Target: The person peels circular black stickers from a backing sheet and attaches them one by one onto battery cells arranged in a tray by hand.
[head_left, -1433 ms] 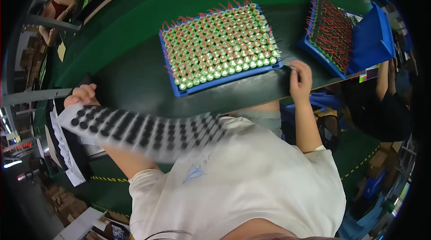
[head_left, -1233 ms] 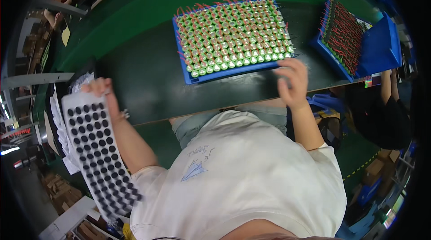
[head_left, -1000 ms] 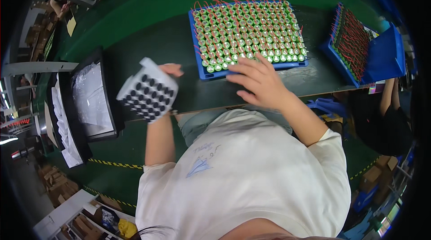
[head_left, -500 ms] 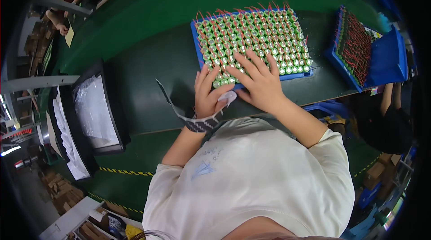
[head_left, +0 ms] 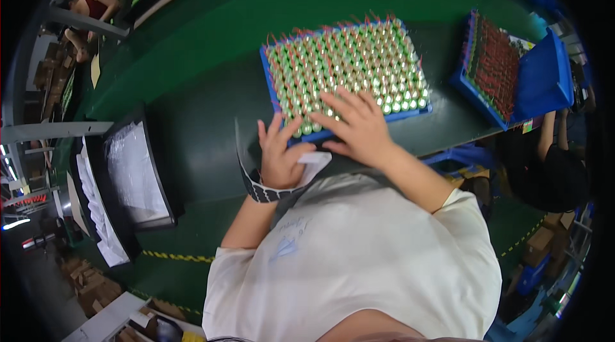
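A blue tray (head_left: pixel 419 110) full of upright green cylindrical battery cells (head_left: pixel 346 63) with thin red wires lies on the dark green table in front of me. My right hand (head_left: pixel 362 127) rests over the tray's near edge, fingers stretched out and fingertips on the nearer cells. At the tray's near left corner, my left hand (head_left: pixel 280 157) has its fingers spread, with the fingertips by the cells. A strip of black stickers on pale backing (head_left: pixel 264 195) curves across my left wrist; its white end shows beside the thumb. Whether anything is under the palms is hidden.
To the right, a second blue tray of red-wired cells (head_left: pixel 493 70) stands tilted beside a blue bin (head_left: pixel 544 79). A black tray with clear plastic wrapping (head_left: pixel 134 172) is at left. A co-worker (head_left: pixel 96 6) sits far left; another person's arm (head_left: pixel 548 134) shows at right.
The view has shifted, so the tray appears lower and further left. My left hand has drawn back slightly from the cells, and its fingers are spread wider. My right fingertips remain over the cells.
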Action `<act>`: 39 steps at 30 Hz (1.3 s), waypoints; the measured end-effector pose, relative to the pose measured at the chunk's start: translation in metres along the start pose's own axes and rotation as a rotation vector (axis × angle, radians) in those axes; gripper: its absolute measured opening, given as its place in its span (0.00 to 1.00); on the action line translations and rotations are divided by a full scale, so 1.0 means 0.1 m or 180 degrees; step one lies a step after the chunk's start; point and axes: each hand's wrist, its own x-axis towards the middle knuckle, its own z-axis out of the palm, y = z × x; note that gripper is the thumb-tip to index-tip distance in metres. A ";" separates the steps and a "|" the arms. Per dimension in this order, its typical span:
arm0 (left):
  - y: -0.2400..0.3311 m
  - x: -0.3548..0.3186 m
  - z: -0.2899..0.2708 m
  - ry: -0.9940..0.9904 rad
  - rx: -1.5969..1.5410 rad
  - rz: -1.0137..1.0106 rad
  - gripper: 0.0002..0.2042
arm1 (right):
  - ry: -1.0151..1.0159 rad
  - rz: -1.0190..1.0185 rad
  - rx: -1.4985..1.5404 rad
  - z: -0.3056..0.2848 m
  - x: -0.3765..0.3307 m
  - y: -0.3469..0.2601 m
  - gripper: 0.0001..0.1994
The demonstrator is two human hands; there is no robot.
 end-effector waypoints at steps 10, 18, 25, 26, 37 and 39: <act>0.05 0.46 -0.38 0.0046 -0.0072 0.0165 0.18 | 0.0233 0.0718 0.3043 -0.33 0.08 -0.07 0.17; 0.26 0.49 -0.39 -0.0406 0.0068 -0.0561 0.14 | -0.0272 0.0624 0.2457 -0.36 0.13 -0.03 0.14; 0.48 0.54 -0.46 -0.0423 -0.0374 -0.0665 0.17 | 0.0342 -0.0343 0.1471 -0.28 0.09 0.07 0.16; 0.49 0.53 -0.47 -0.0413 -0.0366 -0.0665 0.17 | 0.0419 -0.0305 0.1661 -0.28 0.09 0.09 0.15; 0.60 0.35 -0.08 0.0567 -0.3380 -0.0762 0.38 | 0.0549 0.1474 0.3788 -0.29 -0.02 0.05 0.09; 0.63 0.40 -0.03 0.0875 -0.3296 -0.0731 0.38 | 0.0631 0.1431 0.3652 -0.27 -0.03 0.06 0.10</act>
